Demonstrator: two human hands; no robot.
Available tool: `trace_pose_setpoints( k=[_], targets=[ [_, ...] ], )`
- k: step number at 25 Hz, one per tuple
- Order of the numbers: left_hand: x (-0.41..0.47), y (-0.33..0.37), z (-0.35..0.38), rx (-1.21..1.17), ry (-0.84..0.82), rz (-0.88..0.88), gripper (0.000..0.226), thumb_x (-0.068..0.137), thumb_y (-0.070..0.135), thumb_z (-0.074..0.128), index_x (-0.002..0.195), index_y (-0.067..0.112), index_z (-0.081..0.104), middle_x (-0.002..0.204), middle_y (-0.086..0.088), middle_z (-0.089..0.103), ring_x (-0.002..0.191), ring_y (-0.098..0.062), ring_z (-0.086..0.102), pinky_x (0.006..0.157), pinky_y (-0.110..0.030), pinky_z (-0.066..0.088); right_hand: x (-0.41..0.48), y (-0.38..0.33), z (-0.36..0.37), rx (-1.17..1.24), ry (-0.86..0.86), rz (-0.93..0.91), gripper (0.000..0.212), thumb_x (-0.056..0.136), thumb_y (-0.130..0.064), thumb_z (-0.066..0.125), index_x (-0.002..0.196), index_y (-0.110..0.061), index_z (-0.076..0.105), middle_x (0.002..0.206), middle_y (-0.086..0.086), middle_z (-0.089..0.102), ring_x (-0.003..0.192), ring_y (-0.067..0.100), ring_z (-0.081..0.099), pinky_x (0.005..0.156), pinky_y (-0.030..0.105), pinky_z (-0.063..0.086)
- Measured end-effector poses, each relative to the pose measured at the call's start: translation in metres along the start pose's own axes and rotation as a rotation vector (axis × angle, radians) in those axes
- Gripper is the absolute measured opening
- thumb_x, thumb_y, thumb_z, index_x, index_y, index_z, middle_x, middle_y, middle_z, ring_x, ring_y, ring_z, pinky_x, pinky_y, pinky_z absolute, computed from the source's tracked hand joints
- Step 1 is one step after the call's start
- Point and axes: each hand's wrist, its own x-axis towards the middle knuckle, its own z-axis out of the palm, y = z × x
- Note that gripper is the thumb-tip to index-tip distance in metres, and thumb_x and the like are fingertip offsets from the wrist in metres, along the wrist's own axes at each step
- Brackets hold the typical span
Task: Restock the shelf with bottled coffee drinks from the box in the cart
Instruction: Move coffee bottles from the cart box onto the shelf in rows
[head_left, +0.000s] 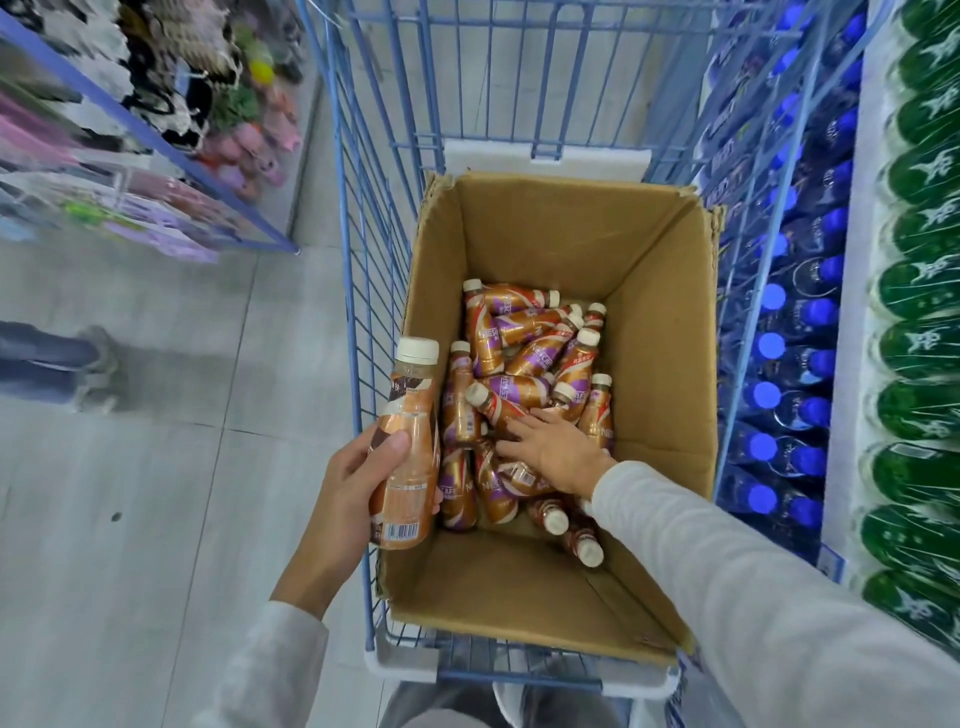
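Cart wall (blue wire) behind held bottle.

Floor: pale grey tiles with thin seams and a dull sheen; one small dark spot on the left.
Rack: far left, a blue metal frame slanting across the view, hung with blurred goods in pink, purple, black and white.
Bystander: at the left edge, only legs in dark trousers and grey shoes, blurred, standing on the tiles.
Shelf: right side, white edge, running the length of the aisle.
Blue-capped bottles: packed rows on the nearer side.
Green bottles: a tight column at the far right edge.
Light: bright, even, indoor; soft shadows.
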Motion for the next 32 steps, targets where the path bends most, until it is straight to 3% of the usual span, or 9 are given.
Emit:
trace_pose_setpoints(
  k=[4, 7, 10, 13, 16, 19, 24, 27, 32],
  targets=[
    [-0.001, 0.002, 0.0, 0.002, -0.009, -0.013, 0.098, 0.053, 0.085, 0.07, 0.125, 0.019, 0.058, 0.108, -0.019, 0.071, 0.095, -0.039, 0.071, 0.08, -0.047, 0.059, -0.017, -0.006, 0.021, 0.412, 0.216, 0.146, 0.07, 0.088, -0.006, 0.066, 0.15, -0.028, 0.042, 0.16, 0.001, 0.033, 0.149, 0.023, 0.025, 0.124, 0.041, 0.021],
    [-0.002, 0.004, 0.0, -0.005, -0.011, -0.01, 0.102, 0.052, 0.086, 0.071, 0.127, 0.017, 0.057, 0.108, -0.019, 0.07, 0.096, -0.041, 0.071, 0.076, -0.044, 0.06, -0.017, -0.025, 0.029, 1.228, 0.529, 0.704, 0.06, 0.087, -0.016, 0.069, 0.143, -0.02, 0.048, 0.146, 0.001, 0.048, 0.138, 0.022, 0.043, 0.114, 0.039, 0.039],
    [-0.001, 0.002, 0.0, 0.0, -0.013, 0.0, 0.102, 0.051, 0.086, 0.071, 0.125, 0.017, 0.058, 0.107, -0.019, 0.07, 0.096, -0.041, 0.07, 0.075, -0.042, 0.059, 0.005, -0.026, 0.023, 1.859, 0.46, 1.08, 0.066, 0.085, -0.039, 0.074, 0.137, -0.009, 0.049, 0.134, 0.009, 0.058, 0.125, 0.03, 0.055, 0.105, 0.041, 0.046],
    [0.001, 0.0, 0.0, 0.015, -0.014, 0.02, 0.102, 0.052, 0.086, 0.07, 0.126, 0.016, 0.058, 0.107, -0.019, 0.07, 0.095, -0.038, 0.071, 0.075, -0.04, 0.059, 0.033, -0.02, 0.023, 2.002, 0.372, 1.219, 0.092, 0.078, -0.043, 0.078, 0.15, -0.007, 0.032, 0.143, 0.013, 0.05, 0.132, 0.037, 0.048, 0.111, 0.048, 0.041],
    [0.0, 0.001, 0.002, 0.02, -0.006, 0.028, 0.093, 0.059, 0.079, 0.069, 0.127, 0.017, 0.058, 0.107, -0.016, 0.071, 0.095, -0.037, 0.071, 0.076, -0.04, 0.06, 0.043, -0.027, 0.023, 1.836, 0.336, 1.341, 0.105, 0.069, -0.035, 0.081, 0.152, -0.009, 0.023, 0.148, 0.016, 0.044, 0.137, 0.041, 0.041, 0.112, 0.054, 0.037],
    [-0.003, 0.004, 0.009, 0.007, 0.005, 0.03, 0.069, 0.067, 0.067, 0.063, 0.123, 0.027, 0.061, 0.104, -0.004, 0.074, 0.096, -0.033, 0.073, 0.075, -0.037, 0.061, 0.021, -0.037, 0.014, 1.948, 0.47, 1.226, 0.08, 0.07, -0.022, 0.086, 0.138, -0.01, 0.045, 0.132, 0.01, 0.059, 0.119, 0.033, 0.058, 0.099, 0.043, 0.049],
    [-0.017, 0.02, 0.039, 0.026, 0.015, 0.016, 0.068, 0.07, 0.073, 0.067, 0.127, 0.035, 0.061, 0.117, 0.0, 0.071, 0.107, -0.025, 0.07, 0.085, -0.04, 0.061, -0.077, -0.065, -0.024, 2.291, 0.615, 0.798, 0.093, 0.051, -0.034, 0.096, 0.133, -0.032, 0.052, 0.125, -0.001, 0.065, 0.113, 0.023, 0.064, 0.099, 0.046, 0.053],
    [-0.038, 0.041, 0.076, -0.016, -0.107, 0.048, 0.041, 0.084, 0.056, 0.066, 0.118, 0.034, 0.066, 0.112, -0.001, 0.074, 0.104, -0.024, 0.072, 0.088, -0.042, 0.058, -0.162, -0.083, -0.049, 2.293, 0.784, 0.638, 0.089, 0.046, -0.034, 0.097, 0.127, -0.034, 0.06, 0.116, -0.003, 0.073, 0.109, 0.022, 0.069, 0.098, 0.046, 0.054],
    [-0.093, 0.075, 0.162, -0.026, -0.338, 0.137, 0.054, 0.066, 0.045, 0.081, 0.113, 0.02, 0.071, 0.107, -0.01, 0.075, 0.094, -0.026, 0.073, 0.078, -0.042, 0.058, -0.302, -0.106, -0.055, 2.231, 1.231, 0.559, 0.064, 0.062, -0.012, 0.089, 0.119, -0.028, 0.065, 0.106, 0.004, 0.075, 0.096, 0.018, 0.072, 0.083, 0.037, 0.054]
  ],
)
